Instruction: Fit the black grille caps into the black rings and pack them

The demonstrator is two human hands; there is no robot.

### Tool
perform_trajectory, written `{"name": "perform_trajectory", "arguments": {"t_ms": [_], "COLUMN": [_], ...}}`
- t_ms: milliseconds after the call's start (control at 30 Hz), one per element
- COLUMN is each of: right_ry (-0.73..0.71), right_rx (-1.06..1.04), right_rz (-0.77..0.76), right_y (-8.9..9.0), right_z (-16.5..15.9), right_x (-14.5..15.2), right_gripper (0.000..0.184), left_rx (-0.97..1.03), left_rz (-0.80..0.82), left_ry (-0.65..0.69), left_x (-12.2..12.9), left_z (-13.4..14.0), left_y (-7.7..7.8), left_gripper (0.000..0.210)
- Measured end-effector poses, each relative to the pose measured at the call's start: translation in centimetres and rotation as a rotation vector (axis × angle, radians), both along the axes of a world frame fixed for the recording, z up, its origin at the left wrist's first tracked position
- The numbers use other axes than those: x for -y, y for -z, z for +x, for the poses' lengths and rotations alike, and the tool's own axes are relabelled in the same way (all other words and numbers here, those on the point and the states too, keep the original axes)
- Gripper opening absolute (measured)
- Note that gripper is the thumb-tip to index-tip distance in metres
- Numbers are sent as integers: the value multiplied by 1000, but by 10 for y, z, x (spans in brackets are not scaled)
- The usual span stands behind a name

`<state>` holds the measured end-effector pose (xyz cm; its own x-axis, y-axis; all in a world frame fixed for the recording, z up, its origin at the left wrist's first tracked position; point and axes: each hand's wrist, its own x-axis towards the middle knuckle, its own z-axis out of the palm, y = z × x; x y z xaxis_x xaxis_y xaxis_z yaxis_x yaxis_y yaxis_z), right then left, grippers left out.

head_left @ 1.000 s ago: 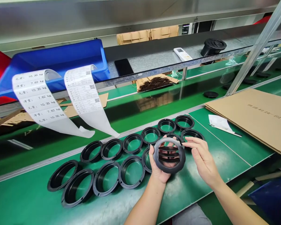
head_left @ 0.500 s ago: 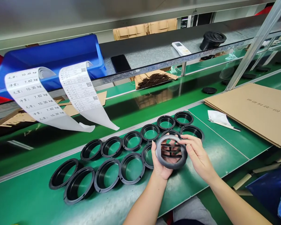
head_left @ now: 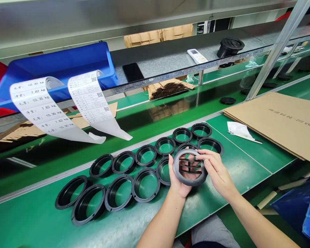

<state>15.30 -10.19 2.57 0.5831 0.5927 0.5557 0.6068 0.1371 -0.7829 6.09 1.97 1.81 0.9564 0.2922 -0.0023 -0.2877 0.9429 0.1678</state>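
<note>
A round dark-grey air vent [head_left: 191, 181] with black slats across its opening is held above the bench. My left hand [head_left: 179, 187] cradles it from below and behind, with the palm and fingers showing through the slats. My right hand [head_left: 219, 170] has its fingertips at the vent's upper right rim, the thumb partly hidden. Behind and left of my hands, several black flanged rings [head_left: 145, 155] stand in two rough rows on the green bench [head_left: 134, 229]. Some of the nearest rings are partly covered by my hands and the vent.
Cardboard sheets [head_left: 281, 120] lie at the right, beside a white paper piece [head_left: 239, 129] with a pen-like stick. On the shelf are a blue bin [head_left: 80, 62] with hanging label rolls [head_left: 93, 106], a phone [head_left: 133, 72], a remote [head_left: 197, 56] and a black round vent [head_left: 230, 47].
The head view has shifted slightly. Both hands stay on the vent, which has barely moved or tilted. The rings on the bench keep their places.
</note>
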Motion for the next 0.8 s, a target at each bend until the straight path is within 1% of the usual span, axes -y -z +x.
{"name": "perform_trajectory", "arguments": {"t_ms": [233, 300, 333, 400, 467, 533, 600, 667, 767, 800], "right_ry": [19, 33, 36, 7, -50, -71, -54, -48, -81, -98], "right_rx": [-28, -17, 29, 224, 457, 581, 574, 515, 453, 450], "right_rz": [-5, -9, -23, -86, -172, -238, -295, -372, -502, -525], "right_y": [0, 2, 3, 6, 9, 11, 12, 11, 9, 8], "right_z": [4, 2, 1, -2, -5, -5, -4, -4, -9, -11], "right_x": [3, 3, 4, 6, 11, 18, 27, 35, 43, 43], "right_gripper": [29, 32, 34, 40, 50, 60, 65, 73, 102, 108], "left_rx": [-42, -51, -57, -69, -82, -89, -77, -57, -64, -77], "left_rz": [-20, -24, -27, -33, -40, -38, 4, 85, 168, 172], "left_ry": [16, 19, 17, -2, -19, -3, 32, 71, 151, 176], "left_x": [1, 0, 0, 0, 3, 8, 17, 27, 37, 39], "left_z": [0, 0, 0, 0, 0, 1, 2, 3, 4, 4], "left_y": [-3, -3, -3, -1, 2, 8, 13, 19, 23, 23], "left_gripper": [74, 74, 74, 74, 70, 64, 58, 58, 63, 65]}}
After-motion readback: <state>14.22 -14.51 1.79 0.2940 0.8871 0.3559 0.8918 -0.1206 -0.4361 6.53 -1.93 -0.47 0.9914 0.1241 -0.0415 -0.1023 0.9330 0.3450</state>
